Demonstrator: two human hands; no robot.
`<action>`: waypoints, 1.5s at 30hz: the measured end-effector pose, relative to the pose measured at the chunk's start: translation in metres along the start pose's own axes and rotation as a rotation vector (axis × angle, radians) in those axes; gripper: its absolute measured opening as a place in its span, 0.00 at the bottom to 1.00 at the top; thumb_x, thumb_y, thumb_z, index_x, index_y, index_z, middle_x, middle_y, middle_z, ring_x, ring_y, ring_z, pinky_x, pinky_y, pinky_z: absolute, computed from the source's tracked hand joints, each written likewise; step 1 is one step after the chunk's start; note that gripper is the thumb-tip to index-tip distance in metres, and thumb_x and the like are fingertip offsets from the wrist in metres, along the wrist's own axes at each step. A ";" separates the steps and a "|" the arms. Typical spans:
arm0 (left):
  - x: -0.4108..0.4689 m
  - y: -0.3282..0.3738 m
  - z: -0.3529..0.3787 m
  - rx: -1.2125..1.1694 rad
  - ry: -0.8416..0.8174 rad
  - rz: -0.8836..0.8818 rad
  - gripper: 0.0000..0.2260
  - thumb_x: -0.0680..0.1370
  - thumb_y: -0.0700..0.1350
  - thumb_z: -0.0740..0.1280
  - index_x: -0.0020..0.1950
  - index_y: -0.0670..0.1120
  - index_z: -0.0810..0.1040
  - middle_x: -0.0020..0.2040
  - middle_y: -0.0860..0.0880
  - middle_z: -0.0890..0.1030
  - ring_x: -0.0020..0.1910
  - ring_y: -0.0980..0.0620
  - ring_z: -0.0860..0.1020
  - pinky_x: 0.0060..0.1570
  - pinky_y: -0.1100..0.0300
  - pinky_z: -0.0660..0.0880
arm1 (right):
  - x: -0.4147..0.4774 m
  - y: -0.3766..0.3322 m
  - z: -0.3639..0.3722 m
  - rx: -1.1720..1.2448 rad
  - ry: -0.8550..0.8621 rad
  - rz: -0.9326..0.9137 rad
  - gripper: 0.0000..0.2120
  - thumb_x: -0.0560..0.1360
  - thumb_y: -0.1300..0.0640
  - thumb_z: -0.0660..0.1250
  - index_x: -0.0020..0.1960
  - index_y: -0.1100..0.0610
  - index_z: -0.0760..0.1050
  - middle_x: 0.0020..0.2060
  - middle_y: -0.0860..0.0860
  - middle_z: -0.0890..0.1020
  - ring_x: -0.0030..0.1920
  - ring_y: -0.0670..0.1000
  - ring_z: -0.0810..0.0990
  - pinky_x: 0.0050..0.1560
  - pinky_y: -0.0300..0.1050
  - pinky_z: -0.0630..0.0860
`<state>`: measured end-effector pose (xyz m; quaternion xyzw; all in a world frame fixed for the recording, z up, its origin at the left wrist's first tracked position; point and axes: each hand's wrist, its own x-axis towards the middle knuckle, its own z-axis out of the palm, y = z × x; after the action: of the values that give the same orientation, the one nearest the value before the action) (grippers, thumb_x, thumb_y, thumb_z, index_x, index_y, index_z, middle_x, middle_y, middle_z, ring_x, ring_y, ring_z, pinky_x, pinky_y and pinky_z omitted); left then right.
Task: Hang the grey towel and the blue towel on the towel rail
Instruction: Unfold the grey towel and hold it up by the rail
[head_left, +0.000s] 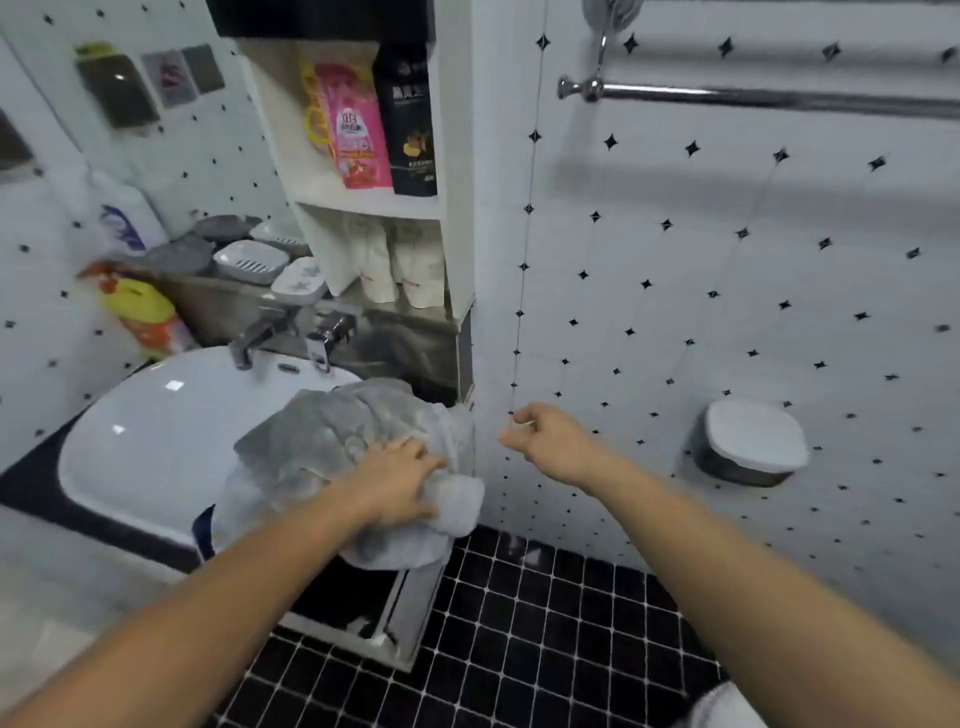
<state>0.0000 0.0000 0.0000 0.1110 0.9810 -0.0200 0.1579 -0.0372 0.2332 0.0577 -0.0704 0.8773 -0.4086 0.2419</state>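
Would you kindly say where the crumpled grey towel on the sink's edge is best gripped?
Probably the rolled end of the crumpled grey towel, from above: it bulges clear of the white sink's rim, beside the left hand already pressing there.

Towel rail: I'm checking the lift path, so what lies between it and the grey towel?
In the head view, only bare star-patterned wall tile lies between the grey towel and the towel rail.

Counts: 2 hands (400, 478) (545, 439), 1 grey towel (343, 436), 1 towel rail (753, 98), 1 sink (171, 436), 2 taps (254, 335) (327, 338), roughly 5 soap dishes (249, 260), 3 pouches (358, 130) on the upper shelf.
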 end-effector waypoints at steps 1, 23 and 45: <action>0.004 -0.007 0.011 0.142 -0.036 0.036 0.29 0.74 0.61 0.64 0.73 0.54 0.65 0.71 0.45 0.68 0.70 0.42 0.66 0.66 0.45 0.64 | 0.009 0.002 0.015 0.009 -0.019 0.041 0.27 0.78 0.46 0.64 0.71 0.58 0.66 0.58 0.55 0.76 0.59 0.56 0.77 0.61 0.53 0.74; 0.069 0.072 -0.238 -1.727 0.236 0.246 0.11 0.81 0.48 0.64 0.49 0.43 0.83 0.44 0.44 0.86 0.46 0.48 0.84 0.55 0.53 0.78 | 0.011 -0.050 -0.072 0.785 0.602 -0.132 0.07 0.77 0.67 0.62 0.42 0.58 0.74 0.32 0.55 0.76 0.29 0.51 0.71 0.25 0.40 0.65; 0.059 0.259 -0.312 -1.223 0.427 0.680 0.16 0.75 0.42 0.69 0.63 0.50 0.77 0.57 0.58 0.81 0.55 0.59 0.79 0.51 0.66 0.76 | -0.136 0.001 -0.290 0.404 0.432 -0.761 0.04 0.74 0.73 0.66 0.46 0.67 0.78 0.42 0.49 0.83 0.43 0.44 0.80 0.45 0.36 0.76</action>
<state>-0.0921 0.2885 0.2764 0.3029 0.7373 0.6038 -0.0056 -0.0582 0.4754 0.2657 -0.2515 0.7224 -0.6357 -0.1035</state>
